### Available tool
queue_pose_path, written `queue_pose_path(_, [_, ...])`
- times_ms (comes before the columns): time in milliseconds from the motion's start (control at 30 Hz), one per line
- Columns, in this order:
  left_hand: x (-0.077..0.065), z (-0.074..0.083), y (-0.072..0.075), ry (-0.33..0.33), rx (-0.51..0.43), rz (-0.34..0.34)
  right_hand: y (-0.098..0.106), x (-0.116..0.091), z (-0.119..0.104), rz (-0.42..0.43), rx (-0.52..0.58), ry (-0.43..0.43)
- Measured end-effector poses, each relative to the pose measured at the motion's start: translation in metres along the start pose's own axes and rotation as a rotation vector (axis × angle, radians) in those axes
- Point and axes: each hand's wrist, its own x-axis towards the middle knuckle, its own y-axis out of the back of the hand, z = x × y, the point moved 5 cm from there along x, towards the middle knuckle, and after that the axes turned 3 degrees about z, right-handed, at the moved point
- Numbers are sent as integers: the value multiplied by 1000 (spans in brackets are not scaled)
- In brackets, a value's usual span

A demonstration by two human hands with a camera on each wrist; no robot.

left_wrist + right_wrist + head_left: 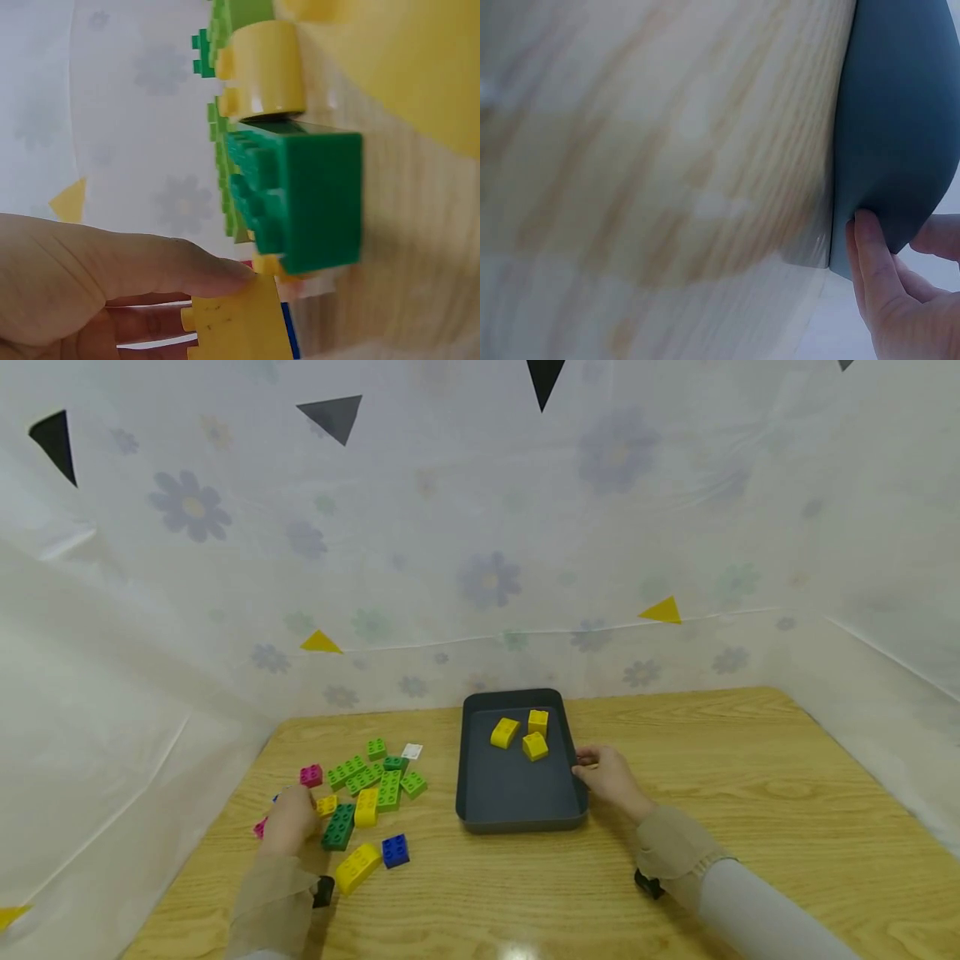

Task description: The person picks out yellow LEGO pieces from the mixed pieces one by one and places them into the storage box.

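Note:
My left hand point(292, 818) is at the left of the brick pile. In the left wrist view its thumb presses a yellow building brick point(244, 322), with the other fingers behind it. A dark green brick point(322, 199) and a yellow rounded brick point(270, 71) stand close by. At the tray's right side, my right hand point(611, 781) holds the dark grey tray point(517, 793). Its fingertips lie on the outer wall point(896, 120) and the thumb is at the rim. Inside the tray are a yellow rounded brick point(505, 732) and two smaller yellow bricks point(535, 746).
Several light green bricks point(389, 791) lie left of the tray, with a pink brick point(311, 775) and a white piece point(411, 751). Nearer the front are a blue brick point(395, 851) and a yellow brick point(357, 868). A flowered curtain point(487, 581) surrounds the wooden table point(712, 760).

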Motion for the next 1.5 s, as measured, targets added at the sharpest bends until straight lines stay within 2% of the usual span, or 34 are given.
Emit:
queue_pose_path(133, [1, 9, 7, -39, -16, 15, -1, 0, 0, -3, 11, 1])
queue_pose_path(267, [0, 25, 16, -96, -4, 34, -1, 0, 0, -1, 15, 6])
queue_pose_path(400, [-2, 47, 24, -97, -19, 31, 0, -1, -1, 6, 9, 7])
queue_pose_path(567, [-1, 78, 33, -129, -33, 46, 1, -1, -1, 9, 3, 13])
queue_pose_path(767, [7, 117, 38, -217, 2, 68, 1, 1, 0, 10, -8, 16])
queue_pose_path(967, [11, 156, 30, -303, -55, 37, 1, 1, -1, 6, -14, 29])
queue_pose_path(1167, [16, 196, 18, -325, -54, 20, 1, -1, -1, 2, -2, 21])
queue_pose_path(1333, [25, 221, 2, -385, -37, 33, 1, 0, 0, -1, 12, 21])
queue_pose_path(1433, [28, 234, -8, -452, -26, 51, 1, 0, 0, 6, 4, 26])
queue_pose_path(1500, [30, 241, -14, -460, -19, 41, 1, 0, 0, 9, -3, 27])
